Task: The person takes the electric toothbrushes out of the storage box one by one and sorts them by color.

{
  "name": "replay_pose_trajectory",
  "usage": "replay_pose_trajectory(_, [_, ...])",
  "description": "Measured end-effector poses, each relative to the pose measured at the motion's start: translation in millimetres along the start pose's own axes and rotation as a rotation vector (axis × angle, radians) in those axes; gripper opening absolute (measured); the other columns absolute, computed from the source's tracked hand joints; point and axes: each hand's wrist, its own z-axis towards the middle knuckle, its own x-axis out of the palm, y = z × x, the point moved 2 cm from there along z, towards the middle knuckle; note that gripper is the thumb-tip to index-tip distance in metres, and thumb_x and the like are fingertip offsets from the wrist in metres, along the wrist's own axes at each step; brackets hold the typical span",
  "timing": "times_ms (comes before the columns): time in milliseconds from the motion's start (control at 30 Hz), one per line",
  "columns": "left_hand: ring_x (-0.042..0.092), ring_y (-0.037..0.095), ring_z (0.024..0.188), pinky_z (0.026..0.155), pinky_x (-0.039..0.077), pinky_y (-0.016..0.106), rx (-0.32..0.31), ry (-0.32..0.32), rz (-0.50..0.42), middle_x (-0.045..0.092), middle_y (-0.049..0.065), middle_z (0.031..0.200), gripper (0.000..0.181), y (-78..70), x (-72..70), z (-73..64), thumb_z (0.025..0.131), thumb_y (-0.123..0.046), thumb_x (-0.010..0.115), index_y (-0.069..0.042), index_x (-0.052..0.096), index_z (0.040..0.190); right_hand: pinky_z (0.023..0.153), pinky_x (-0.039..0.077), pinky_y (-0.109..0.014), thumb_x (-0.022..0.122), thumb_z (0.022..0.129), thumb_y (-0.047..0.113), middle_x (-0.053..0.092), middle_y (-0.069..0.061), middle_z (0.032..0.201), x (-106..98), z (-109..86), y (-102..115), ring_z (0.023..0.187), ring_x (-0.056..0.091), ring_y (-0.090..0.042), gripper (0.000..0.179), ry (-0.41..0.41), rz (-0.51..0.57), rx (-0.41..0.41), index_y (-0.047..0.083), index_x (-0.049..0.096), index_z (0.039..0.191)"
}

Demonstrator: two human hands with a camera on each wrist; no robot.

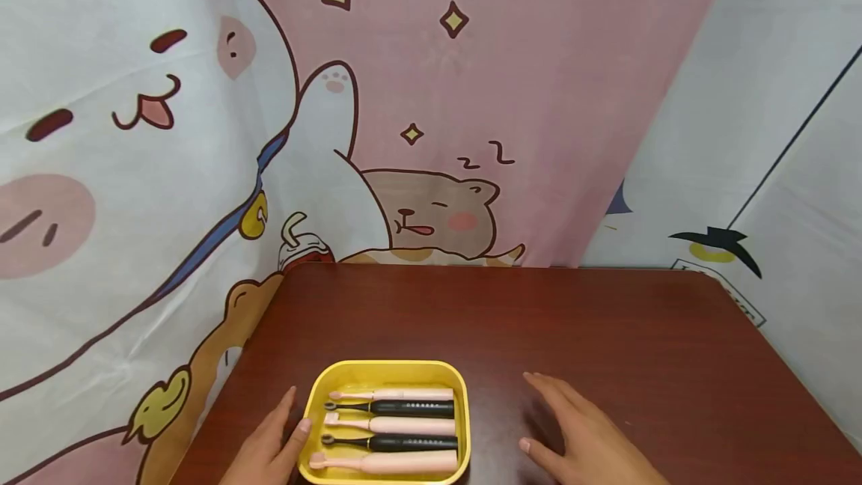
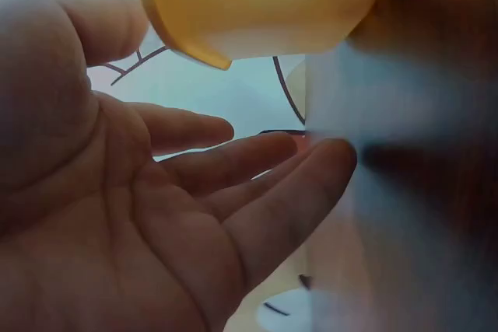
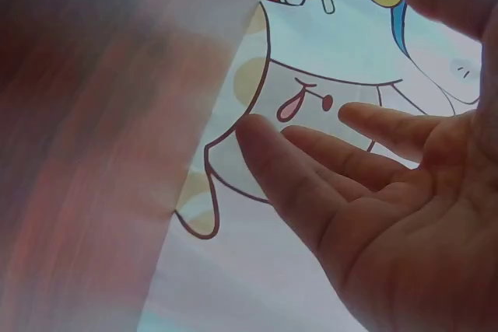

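The yellow tray (image 1: 393, 374), long axis nine-to-three, lay at three o'clock from the loosely spread left hand (image 1: 268, 444) — the nearer, thumb at its rim — and nine o'clock from the spread right hand (image 1: 584, 434), well apart.

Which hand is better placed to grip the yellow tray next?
Probably the left hand: its thumb is at the yellow tray, fingers open alongside. The right hand is open but apart.

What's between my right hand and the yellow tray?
Only bare reddish-brown tabletop lies between your right hand and the yellow tray; the head view shows it.
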Motion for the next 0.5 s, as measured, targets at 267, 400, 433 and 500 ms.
replay_pose_trajectory(267, [0.045,0.043,0.135,0.096,0.051,0.053,0.083,-0.017,-0.254,0.034,0.028,0.154,0.084,8.7,3.9,2.1,0.097,-0.055,0.054,-0.01,0.019,0.159,0.099,0.051,-0.048,0.052,0.076,0.085,0.049,0.012,0.141,-2.9,6.6,12.4,0.125,0.052,-0.01,0.085,-0.135,-0.047,-0.18,0.04,0.04,0.147])
replay_pose_trajectory(400, [0.052,0.042,0.128,0.087,0.057,0.048,0.136,0.113,-0.472,0.026,0.036,0.154,0.08,11.7,5.5,1.3,0.102,-0.043,0.052,-0.007,0.01,0.159,0.095,0.053,-0.041,0.051,0.077,0.084,0.047,0.017,0.141,-3.4,9.4,19.9,0.119,0.055,-0.005,0.08,-0.134,-0.034,-0.225,0.045,0.037,0.146])
replay_pose_trajectory(433, [0.054,0.041,0.126,0.086,0.058,0.048,0.14,0.157,-0.522,0.024,0.038,0.153,0.081,12.3,5.7,1.2,0.103,-0.042,0.051,-0.006,0.007,0.159,0.093,0.054,-0.038,0.053,0.078,0.083,0.047,0.018,0.14,-3.4,10.3,21.9,0.116,0.057,-0.004,0.079,-0.127,-0.021,-0.232,0.046,0.036,0.146])
replay_pose_trajectory(500, [0.059,0.035,0.12,0.084,0.058,0.048,0.131,0.219,-0.586,0.022,0.039,0.152,0.082,13.4,5.8,1.4,0.103,-0.043,0.049,-0.004,0.003,0.159,0.087,0.056,-0.032,0.058,0.08,0.078,0.046,0.018,0.14,-3.7,12.3,25.6,0.11,0.061,-0.003,0.076,-0.113,0.018,-0.259,0.047,0.035,0.146])
